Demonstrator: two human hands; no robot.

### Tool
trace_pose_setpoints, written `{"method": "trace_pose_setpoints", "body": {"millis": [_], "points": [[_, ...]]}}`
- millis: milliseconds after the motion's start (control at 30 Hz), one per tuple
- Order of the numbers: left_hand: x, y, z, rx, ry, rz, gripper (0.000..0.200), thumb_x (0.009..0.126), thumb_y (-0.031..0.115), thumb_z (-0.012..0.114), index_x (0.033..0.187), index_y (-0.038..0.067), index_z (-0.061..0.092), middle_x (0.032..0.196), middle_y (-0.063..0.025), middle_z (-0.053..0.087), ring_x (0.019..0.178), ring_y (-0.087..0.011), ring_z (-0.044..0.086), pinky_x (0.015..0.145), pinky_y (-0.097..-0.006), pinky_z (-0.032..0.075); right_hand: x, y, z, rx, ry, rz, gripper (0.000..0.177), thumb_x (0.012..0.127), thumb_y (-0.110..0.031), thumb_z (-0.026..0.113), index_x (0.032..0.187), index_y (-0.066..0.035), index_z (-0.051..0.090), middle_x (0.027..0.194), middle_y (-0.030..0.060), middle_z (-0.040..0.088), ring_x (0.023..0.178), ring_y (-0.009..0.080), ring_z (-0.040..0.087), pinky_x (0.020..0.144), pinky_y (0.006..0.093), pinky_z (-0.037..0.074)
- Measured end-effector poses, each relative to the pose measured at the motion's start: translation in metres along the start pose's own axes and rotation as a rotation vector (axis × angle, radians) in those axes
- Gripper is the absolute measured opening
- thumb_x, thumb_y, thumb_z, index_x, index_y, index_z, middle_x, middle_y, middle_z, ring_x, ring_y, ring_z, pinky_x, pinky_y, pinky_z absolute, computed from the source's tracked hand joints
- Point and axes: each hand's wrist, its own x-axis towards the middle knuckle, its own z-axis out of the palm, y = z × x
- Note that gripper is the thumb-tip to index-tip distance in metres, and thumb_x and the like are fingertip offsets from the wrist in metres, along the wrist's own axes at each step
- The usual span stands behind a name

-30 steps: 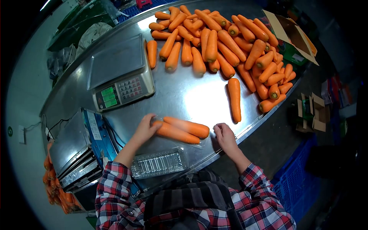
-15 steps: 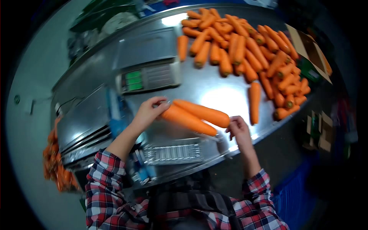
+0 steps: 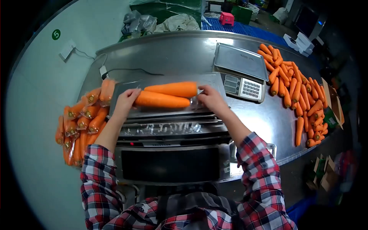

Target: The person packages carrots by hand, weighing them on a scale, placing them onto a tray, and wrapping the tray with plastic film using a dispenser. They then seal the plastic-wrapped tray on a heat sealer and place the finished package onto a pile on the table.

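Two large carrots lie side by side in a clear plastic tray, held over the flat metal top of a wrapping machine. My left hand grips the tray's left end and my right hand grips its right end. Clear film lies under the tray on the machine's plate.
A weighing scale stands to the right on the steel table. Several loose carrots are heaped at the table's right side. Wrapped carrot packs pile up left of the machine. A cardboard box sits at far right.
Both hands lifted the tray of two carrots off the table and carried it left onto the wrapping machine. My view turned left with it.
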Motion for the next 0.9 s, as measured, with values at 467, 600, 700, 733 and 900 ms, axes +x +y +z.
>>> {"method": "trace_pose_setpoints", "body": {"millis": [467, 600, 700, 733, 900], "points": [[-0.097, -0.084, -0.088, 0.906, 0.362, 0.542, 0.020, 0.075, 0.022, 0.071, 0.070, 0.003, 0.063, 0.076, -0.0088, 0.049, 0.076, -0.0288, 0.046, 0.069, -0.0403, 0.039, -0.110, -0.026, 0.016, -1.033, 0.286, -0.266, 0.030, 0.080, -0.028, 0.065, 0.066, -0.002, 0.062, 0.069, 0.0121, 0.055, 0.073, 0.0301, 0.052, 0.068, 0.0416, 0.042], [-0.100, -0.072, -0.065, 0.811, 0.330, 0.507, 0.021, 0.074, 0.024, 0.072, 0.067, 0.005, 0.064, 0.075, -0.0061, 0.050, 0.080, -0.0263, 0.047, 0.073, -0.0397, 0.038, -0.108, -0.032, 0.043, -0.868, 0.280, -0.352, 0.027, 0.076, -0.024, 0.069, 0.061, -0.003, 0.062, 0.065, 0.0107, 0.053, 0.072, 0.0288, 0.052, 0.066, 0.0392, 0.043], [-0.084, -0.091, -0.063, 0.495, 0.286, 0.372, 0.022, 0.079, 0.021, 0.066, 0.066, 0.004, 0.061, 0.068, -0.0073, 0.053, 0.070, -0.0251, 0.050, 0.067, -0.0363, 0.040, -0.101, -0.034, 0.046, -0.655, 0.214, -0.250, 0.021, 0.078, -0.018, 0.065, 0.067, 0.000, 0.061, 0.067, 0.0132, 0.056, 0.070, 0.0318, 0.052, 0.066, 0.0404, 0.043], [-0.080, -0.093, -0.065, 0.367, 0.276, 0.297, 0.023, 0.081, 0.020, 0.064, 0.065, 0.003, 0.060, 0.066, -0.0080, 0.054, 0.067, -0.0243, 0.051, 0.065, -0.0352, 0.041, -0.097, -0.035, 0.045, -0.597, 0.181, -0.217, 0.021, 0.079, -0.017, 0.064, 0.068, 0.000, 0.060, 0.067, 0.0138, 0.057, 0.069, 0.0325, 0.053, 0.066, 0.0407, 0.044], [-0.076, -0.036, -0.099, -0.983, -0.082, -0.342, 0.028, 0.087, 0.018, 0.051, 0.062, 0.009, 0.044, 0.059, -0.0020, 0.045, 0.053, -0.0125, 0.043, 0.050, -0.0265, 0.035, -0.093, -0.078, 0.003, 0.623, -0.040, 0.299, 0.017, 0.086, -0.011, 0.047, 0.072, -0.003, 0.053, 0.068, 0.0092, 0.057, 0.062, 0.0200, 0.059, 0.059, 0.0327, 0.052]]}}
